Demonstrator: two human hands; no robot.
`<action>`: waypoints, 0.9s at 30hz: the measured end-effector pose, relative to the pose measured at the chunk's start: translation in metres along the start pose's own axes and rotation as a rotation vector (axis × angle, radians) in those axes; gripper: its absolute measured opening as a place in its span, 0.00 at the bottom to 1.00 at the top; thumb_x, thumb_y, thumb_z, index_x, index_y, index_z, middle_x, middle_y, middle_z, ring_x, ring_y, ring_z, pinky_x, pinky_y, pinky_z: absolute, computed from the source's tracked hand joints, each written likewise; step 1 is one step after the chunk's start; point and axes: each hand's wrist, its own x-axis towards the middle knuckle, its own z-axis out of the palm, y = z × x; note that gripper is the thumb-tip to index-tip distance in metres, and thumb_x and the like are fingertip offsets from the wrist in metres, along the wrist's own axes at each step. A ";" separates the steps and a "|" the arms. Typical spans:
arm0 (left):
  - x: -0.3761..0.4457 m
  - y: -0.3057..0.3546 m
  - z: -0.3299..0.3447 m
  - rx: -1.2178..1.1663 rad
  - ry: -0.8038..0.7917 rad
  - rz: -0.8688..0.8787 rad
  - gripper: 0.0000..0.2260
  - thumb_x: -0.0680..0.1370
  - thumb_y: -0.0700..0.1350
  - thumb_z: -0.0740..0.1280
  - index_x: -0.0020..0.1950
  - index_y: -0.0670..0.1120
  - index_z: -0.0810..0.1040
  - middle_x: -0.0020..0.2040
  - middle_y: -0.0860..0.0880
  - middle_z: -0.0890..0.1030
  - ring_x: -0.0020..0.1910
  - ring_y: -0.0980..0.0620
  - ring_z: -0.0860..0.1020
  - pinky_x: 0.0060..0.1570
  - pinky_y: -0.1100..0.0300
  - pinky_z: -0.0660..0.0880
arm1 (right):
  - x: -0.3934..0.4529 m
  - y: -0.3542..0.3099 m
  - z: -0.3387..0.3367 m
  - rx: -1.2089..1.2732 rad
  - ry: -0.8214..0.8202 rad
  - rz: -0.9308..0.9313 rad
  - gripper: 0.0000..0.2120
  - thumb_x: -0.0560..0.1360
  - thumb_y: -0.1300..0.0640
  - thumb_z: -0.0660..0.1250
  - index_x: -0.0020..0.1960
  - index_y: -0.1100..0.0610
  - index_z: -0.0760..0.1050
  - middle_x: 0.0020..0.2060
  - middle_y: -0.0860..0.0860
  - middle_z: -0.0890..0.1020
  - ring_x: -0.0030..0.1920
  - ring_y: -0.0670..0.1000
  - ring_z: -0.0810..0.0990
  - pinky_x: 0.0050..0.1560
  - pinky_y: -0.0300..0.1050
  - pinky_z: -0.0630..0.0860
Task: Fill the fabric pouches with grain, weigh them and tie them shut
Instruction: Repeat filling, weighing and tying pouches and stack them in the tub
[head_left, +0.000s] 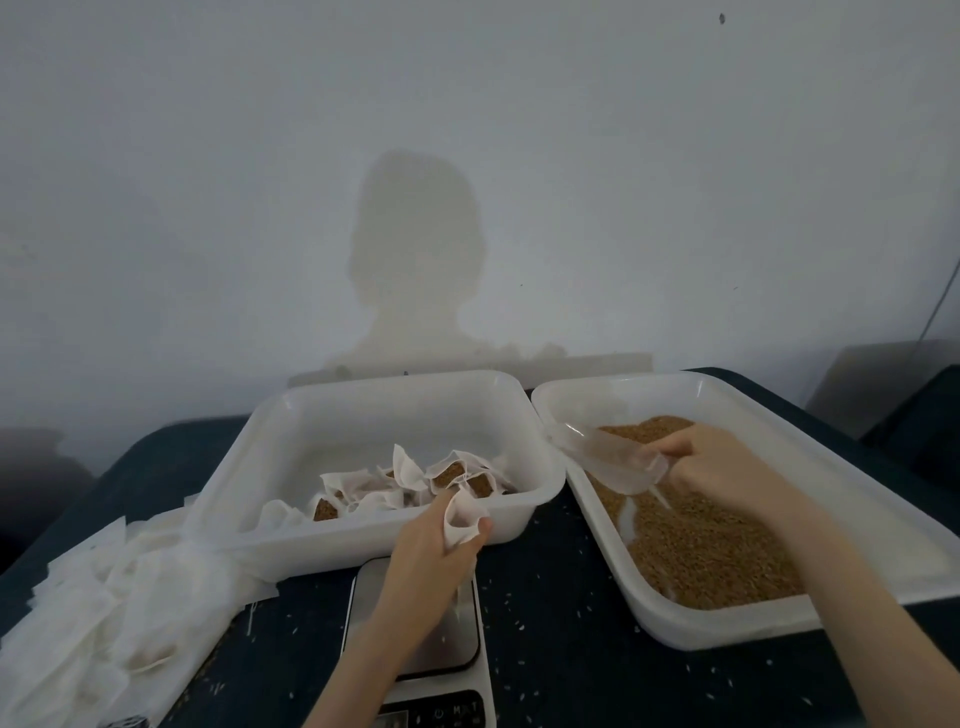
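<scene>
Head view, the only one we have: we look down at a dark table (561, 613) against a pale wall. Our left hand (434, 551) pinches an empty white pouch (462, 517) between thumb and fingers, raised above a scale (415, 649) that lies under the wrist. We judge the pouch is held with its mouth toward the right so grain can be tipped in.

Our right hand (722, 467) grips the handle of a clear scoop (610, 462), its bowl pointing left toward the pouch; we cannot tell whether it carries anything. It hovers over the right tub (675, 623), which holds brown grain (696, 545), probably so spills fall back in.

Just left of that tub sits a second tub (291, 467) holding filled pouches (415, 478), likely finished ones. A loose heap of empty pouches (104, 597) lies at the table's left edge, within the left hand's reach. Stray grains dot the table around the scale.

We judge filling is about to begin; weighing and tying of this pouch remain.
</scene>
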 end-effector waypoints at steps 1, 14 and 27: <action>0.001 -0.001 0.001 0.000 0.010 0.003 0.07 0.77 0.51 0.66 0.44 0.58 0.69 0.39 0.56 0.77 0.38 0.60 0.76 0.36 0.72 0.71 | 0.002 0.011 -0.001 -0.019 0.009 0.046 0.20 0.66 0.73 0.61 0.47 0.57 0.84 0.30 0.46 0.84 0.23 0.46 0.67 0.24 0.35 0.66; 0.004 -0.017 -0.012 0.319 -0.128 0.135 0.07 0.76 0.48 0.68 0.43 0.60 0.72 0.38 0.61 0.73 0.40 0.63 0.73 0.39 0.73 0.68 | 0.027 0.059 0.012 -0.662 -0.361 0.373 0.17 0.73 0.62 0.69 0.61 0.58 0.74 0.52 0.50 0.80 0.51 0.48 0.80 0.50 0.39 0.79; -0.020 -0.067 -0.042 0.379 -0.134 0.087 0.05 0.79 0.51 0.61 0.53 0.59 0.74 0.44 0.62 0.75 0.43 0.63 0.74 0.44 0.68 0.69 | -0.009 -0.062 0.073 -0.475 0.218 -0.158 0.15 0.78 0.43 0.60 0.35 0.46 0.73 0.30 0.42 0.77 0.30 0.41 0.75 0.27 0.36 0.66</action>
